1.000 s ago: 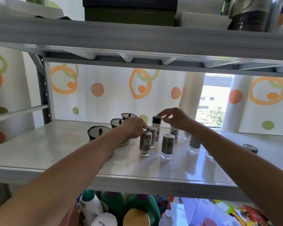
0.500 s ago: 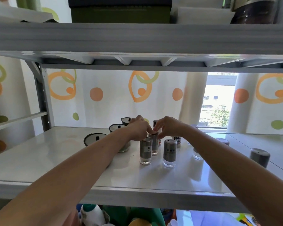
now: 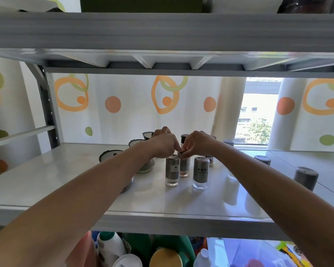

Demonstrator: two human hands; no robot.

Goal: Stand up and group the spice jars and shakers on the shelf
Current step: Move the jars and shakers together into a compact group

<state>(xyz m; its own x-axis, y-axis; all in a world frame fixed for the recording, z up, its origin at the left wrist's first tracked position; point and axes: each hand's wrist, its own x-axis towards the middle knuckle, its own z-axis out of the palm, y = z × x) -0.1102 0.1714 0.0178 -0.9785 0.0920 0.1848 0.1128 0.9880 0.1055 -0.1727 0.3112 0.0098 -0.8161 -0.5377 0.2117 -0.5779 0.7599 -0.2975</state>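
There, left hand (image 3: 163,145) and right hand (image 3: 198,144) pinch the middle shaker (image 3: 184,167) by its cap; steady, upright, slide it gently.

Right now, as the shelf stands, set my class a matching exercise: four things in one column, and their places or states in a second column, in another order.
Things
1 right hand
2 nearest bowl
3 rightmost shaker
4 green-capped bottle

Places or states
A below the shelf
B pinching the middle shaker by its cap
C left of the grouped shakers
D standing apart, far right

Pairs: 1-B, 2-C, 3-D, 4-A
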